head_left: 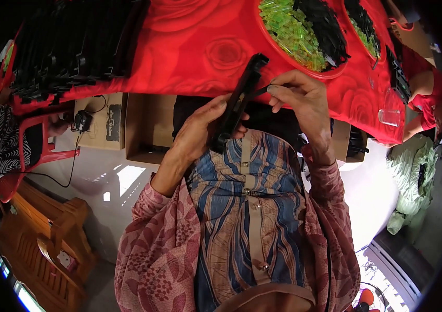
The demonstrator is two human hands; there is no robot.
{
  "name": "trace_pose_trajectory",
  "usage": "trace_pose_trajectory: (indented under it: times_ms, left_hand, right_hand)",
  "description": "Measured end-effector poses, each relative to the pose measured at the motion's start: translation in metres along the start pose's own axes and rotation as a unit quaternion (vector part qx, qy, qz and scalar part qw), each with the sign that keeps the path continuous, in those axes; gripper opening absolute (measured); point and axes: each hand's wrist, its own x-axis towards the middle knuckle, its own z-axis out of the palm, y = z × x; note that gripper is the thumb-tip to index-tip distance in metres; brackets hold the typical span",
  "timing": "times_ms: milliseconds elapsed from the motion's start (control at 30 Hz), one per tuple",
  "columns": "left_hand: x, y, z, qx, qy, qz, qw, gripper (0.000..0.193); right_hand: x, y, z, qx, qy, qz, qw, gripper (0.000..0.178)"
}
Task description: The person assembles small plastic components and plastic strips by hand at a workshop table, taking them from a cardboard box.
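A long black plastic part (247,80) is gripped in my left hand (197,127), held slanting over my lap at the table's front edge. Its upper end reaches over the red cloth. My right hand (306,96) pinches a thin dark strip (257,93) between thumb and fingers, its far end against the side of the long part. Whether the strip sits inside the part cannot be made out. Beyond my right hand stands a red basin (330,75) of small yellow-green clear pieces (288,36) and black strips (322,26).
Many similar black parts (75,52) are piled at the table's left on the red rose-patterned cloth (189,57). A second basin, a clear cup (388,116) and a person in red (436,93) are at right. Below are a cardboard box (148,117) and a red plastic chair (52,154).
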Motion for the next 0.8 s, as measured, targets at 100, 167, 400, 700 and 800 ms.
trace_pose_trajectory:
  times_ms: [100, 167, 400, 700, 800]
  left_hand:
    - [-0.001, 0.002, -0.005, 0.041, -0.002, 0.001, 0.999, 0.042]
    - [0.000, 0.002, -0.005, 0.058, -0.016, 0.005, 0.998, 0.042]
    - [0.004, 0.003, -0.009, 0.090, 0.011, -0.011, 0.996, 0.044]
    - [0.012, 0.000, -0.012, 0.098, 0.015, -0.012, 0.995, 0.044]
    - [0.013, -0.001, -0.013, 0.081, 0.013, -0.017, 0.996, 0.043]
  right_hand:
    - [0.004, 0.001, 0.004, -0.048, -0.017, 0.043, 0.998, 0.011]
    - [0.006, 0.000, 0.006, -0.069, -0.029, 0.065, 0.995, 0.011]
    - [0.004, -0.007, 0.008, -0.104, -0.056, 0.082, 0.990, 0.013]
    - [0.013, -0.018, 0.018, -0.222, -0.095, 0.080, 0.967, 0.015]
    - [0.016, -0.007, 0.020, -0.250, -0.101, 0.045, 0.962, 0.016]
